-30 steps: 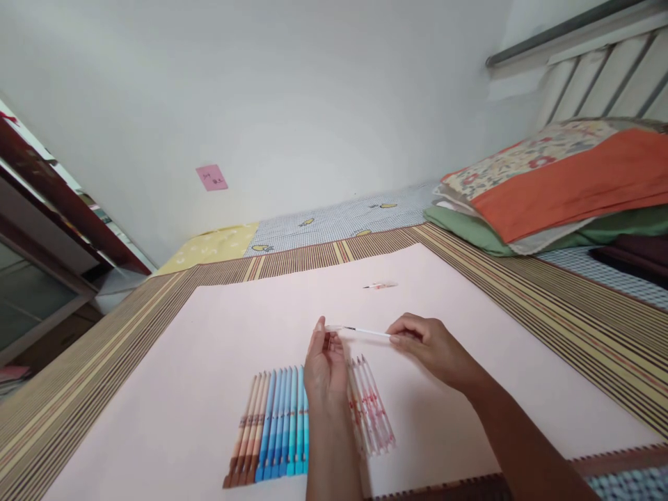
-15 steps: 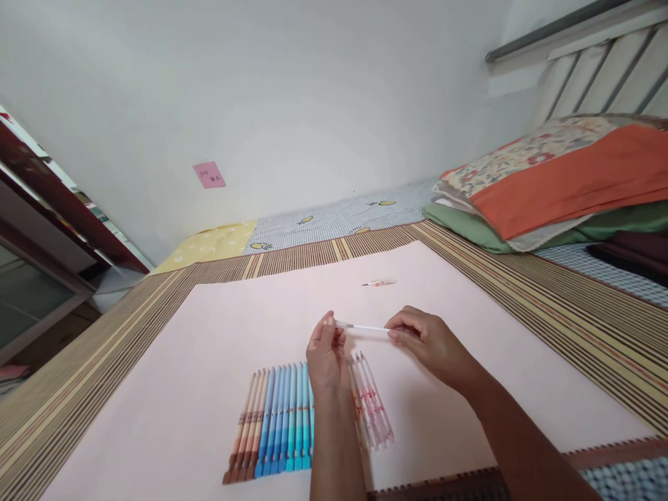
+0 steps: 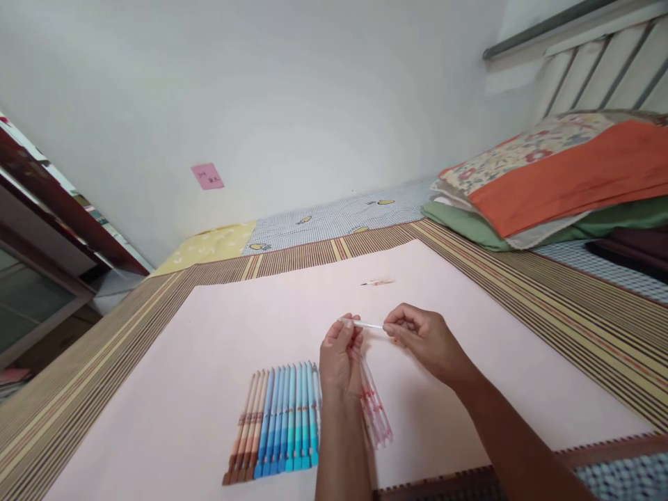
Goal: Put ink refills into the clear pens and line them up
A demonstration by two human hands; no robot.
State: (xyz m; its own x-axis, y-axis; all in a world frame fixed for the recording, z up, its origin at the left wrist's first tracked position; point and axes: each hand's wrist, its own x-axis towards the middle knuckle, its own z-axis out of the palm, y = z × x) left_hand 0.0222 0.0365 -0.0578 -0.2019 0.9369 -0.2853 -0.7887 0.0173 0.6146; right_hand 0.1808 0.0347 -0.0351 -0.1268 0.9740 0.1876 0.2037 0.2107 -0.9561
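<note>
Between my two hands a slim white pen part point(image 3: 369, 325), rod-like as a refill, is held nearly level above the pink sheet point(image 3: 172, 369). My left hand point(image 3: 342, 351) pinches its left end, palm turned up. My right hand point(image 3: 425, 337) is closed on the other end, and its fingers hide what lies inside them. Beneath and beside my left forearm lie clear pens with pink patterns point(image 3: 374, 407), partly covered. To their left is a row of several brown, blue and teal pens point(image 3: 284, 417). A short pen piece with a dark tip point(image 3: 378, 282) lies farther back.
The sheet rests on a striped mat point(image 3: 120, 327). Folded orange and floral bedding point(image 3: 563, 177) is stacked at the back right. A checked cloth point(image 3: 323, 223) runs along the wall point(image 3: 313, 90), which carries a pink note point(image 3: 207, 176).
My hands have come closer together, my left hand shifting right, so less of the white rod shows between them. More of the teal end of the pen row is uncovered.
</note>
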